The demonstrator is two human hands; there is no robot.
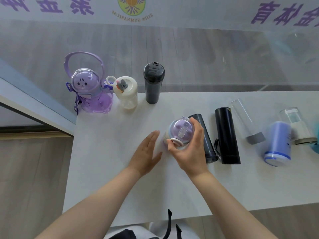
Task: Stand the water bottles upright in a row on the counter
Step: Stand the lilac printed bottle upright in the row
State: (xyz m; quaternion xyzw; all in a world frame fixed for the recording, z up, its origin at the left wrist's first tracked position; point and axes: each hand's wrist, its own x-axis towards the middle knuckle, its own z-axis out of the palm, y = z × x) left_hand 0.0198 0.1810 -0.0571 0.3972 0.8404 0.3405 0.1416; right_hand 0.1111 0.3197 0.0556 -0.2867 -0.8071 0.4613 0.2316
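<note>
Three bottles stand upright along the far edge of the white counter (107, 169): a purple cartoon bottle (88, 90) with a strap, a cream bottle (126, 92) and a dark grey tumbler (153, 82). My right hand (188, 147) grips a small purple-lidded bottle (180, 132) from its right side, with its top facing me. My left hand (146, 152) is held flat with straight fingers just left of it, holding nothing. To the right lie a dark grey bottle (206, 140), a black bottle (227, 135), a clear glass bottle (245, 118), a blue bottle (278, 144) and a clear white-based bottle (299, 128).
A glass panel (207, 57) rises behind the counter's far edge. The counter's left edge drops to a wooden floor (31, 178). A teal object (315, 145) shows at the right frame edge. Black straps (170, 221) hang near my body at the counter's front edge.
</note>
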